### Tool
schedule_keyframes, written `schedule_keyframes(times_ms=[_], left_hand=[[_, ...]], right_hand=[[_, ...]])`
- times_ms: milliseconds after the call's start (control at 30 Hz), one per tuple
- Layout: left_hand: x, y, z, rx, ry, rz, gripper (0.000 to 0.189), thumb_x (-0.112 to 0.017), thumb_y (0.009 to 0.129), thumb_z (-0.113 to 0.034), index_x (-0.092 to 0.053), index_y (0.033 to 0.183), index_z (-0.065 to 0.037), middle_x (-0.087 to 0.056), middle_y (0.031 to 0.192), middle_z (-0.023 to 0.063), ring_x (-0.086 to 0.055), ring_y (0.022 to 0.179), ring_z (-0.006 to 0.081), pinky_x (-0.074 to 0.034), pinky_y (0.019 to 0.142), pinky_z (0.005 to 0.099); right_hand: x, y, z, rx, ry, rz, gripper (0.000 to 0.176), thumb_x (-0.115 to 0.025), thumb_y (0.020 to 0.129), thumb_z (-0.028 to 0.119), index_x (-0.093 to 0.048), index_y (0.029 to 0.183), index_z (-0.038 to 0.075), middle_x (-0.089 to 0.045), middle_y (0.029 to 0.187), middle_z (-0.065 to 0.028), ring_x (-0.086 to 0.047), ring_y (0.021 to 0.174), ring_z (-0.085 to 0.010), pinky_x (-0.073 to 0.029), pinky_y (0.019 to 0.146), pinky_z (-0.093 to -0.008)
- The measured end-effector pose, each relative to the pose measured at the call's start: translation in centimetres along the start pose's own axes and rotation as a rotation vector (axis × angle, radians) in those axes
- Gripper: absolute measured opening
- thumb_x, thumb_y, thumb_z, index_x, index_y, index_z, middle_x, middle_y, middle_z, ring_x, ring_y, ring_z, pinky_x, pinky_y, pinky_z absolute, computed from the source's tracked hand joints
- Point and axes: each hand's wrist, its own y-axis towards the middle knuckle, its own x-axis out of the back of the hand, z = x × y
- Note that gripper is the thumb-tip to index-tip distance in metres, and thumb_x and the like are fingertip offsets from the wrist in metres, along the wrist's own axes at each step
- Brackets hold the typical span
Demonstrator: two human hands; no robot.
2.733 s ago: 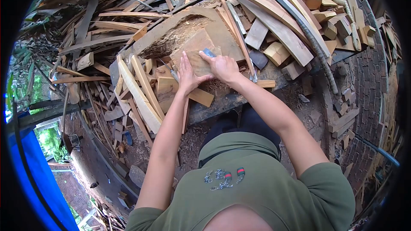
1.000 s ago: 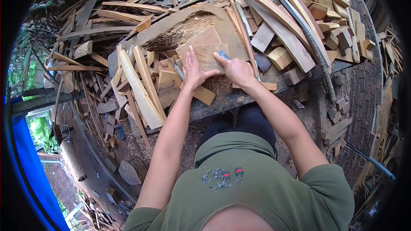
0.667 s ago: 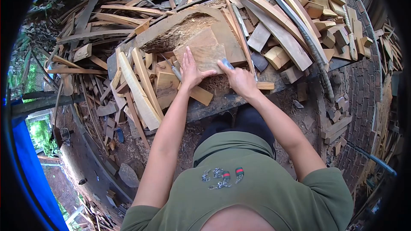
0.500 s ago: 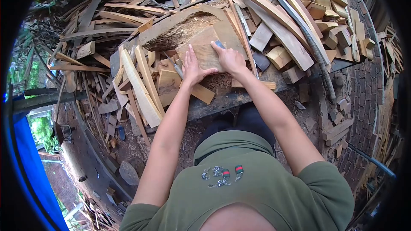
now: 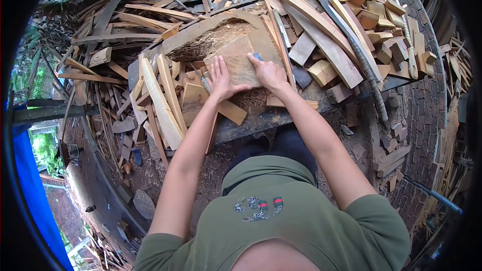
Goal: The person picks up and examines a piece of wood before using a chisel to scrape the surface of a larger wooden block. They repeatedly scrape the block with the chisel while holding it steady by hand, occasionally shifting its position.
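Observation:
A flat, light-brown wooden board lies on a larger hollowed slab of wood. My left hand rests flat on the board's left side, fingers stretched and thumb spread. At the board's right side, my right hand is closed around a small blue piece; only its end shows past the fingers, and its kind cannot be made out. Beside my left hand, a thin grey tool-like piece lies partly hidden. A short wooden offcut lies below my left wrist.
The slab sits on a dark worktable. Long wooden strips stand at the left, and curved planks with many blocks pile up at the right. Scrap wood heaps behind. A blue sheet hangs far left.
My right hand with the blue piece has shifted slightly down the board, toward me. My left hand has moved a little left and stays flat on the board. The view has tilted slightly.

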Motion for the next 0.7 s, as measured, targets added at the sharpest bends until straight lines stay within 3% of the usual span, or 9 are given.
schedule_keyframes(times_ms=[67, 133, 300, 600, 700], left_hand=[[1.3, 0.2, -0.7, -0.017, 0.138, 0.012, 0.152, -0.082, 0.040, -0.069, 0.002, 0.151, -0.008, -0.006, 0.158, 0.0167, -0.006, 0.145, 0.0358, -0.009, 0.109, 0.0668], [2.7, 1.0, -0.8, -0.186, 0.399, 0.181, 0.153, -0.082, 0.036, -0.068, -0.002, 0.152, -0.009, -0.005, 0.158, 0.0141, -0.003, 0.146, 0.0357, -0.004, 0.107, 0.0719], [2.5, 1.7, -0.8, -0.257, 0.403, 0.183, 0.145, -0.085, 0.040, -0.062, -0.008, 0.152, -0.011, -0.016, 0.155, 0.0117, -0.006, 0.145, 0.0354, -0.006, 0.106, 0.0727], [1.2, -0.2, -2.8, 0.122, 0.260, 0.085, 0.144, -0.090, 0.038, -0.051, -0.009, 0.152, -0.016, -0.014, 0.157, 0.0075, -0.014, 0.144, 0.0330, -0.011, 0.106, 0.0729], [0.8, -0.5, -3.1, 0.159, 0.263, 0.060, 0.144, -0.089, 0.039, -0.052, -0.007, 0.152, -0.017, -0.014, 0.157, 0.0073, -0.014, 0.144, 0.0330, -0.012, 0.106, 0.0729]], right_hand=[[0.1, -0.1, -0.1, -0.018, 0.011, 0.043, 0.044, -0.034, 0.097, 0.023, -0.044, 0.138, 0.037, -0.065, 0.094, -0.0280, -0.065, 0.088, -0.0436, -0.051, 0.079, -0.0530], [-0.1, -0.2, 0.1, -0.030, 0.030, 0.035, 0.044, -0.033, 0.097, 0.024, -0.043, 0.138, 0.037, -0.065, 0.094, -0.0280, -0.065, 0.088, -0.0435, -0.051, 0.079, -0.0525], [0.0, -0.1, 1.0, -0.107, 0.035, 0.064, 0.046, -0.031, 0.096, 0.024, -0.043, 0.137, 0.042, -0.066, 0.102, -0.0229, -0.066, 0.094, -0.0389, -0.052, 0.083, -0.0489], [-0.1, 1.8, 1.2, -0.032, 0.029, 0.097, 0.046, -0.032, 0.096, 0.023, -0.047, 0.136, 0.041, -0.066, 0.104, -0.0221, -0.065, 0.098, -0.0380, -0.051, 0.086, -0.0481], [-0.2, 2.2, 0.6, -0.013, 0.043, 0.111, 0.044, -0.033, 0.096, 0.026, -0.046, 0.136, 0.041, -0.066, 0.105, -0.0231, -0.064, 0.099, -0.0389, -0.051, 0.086, -0.0486]])
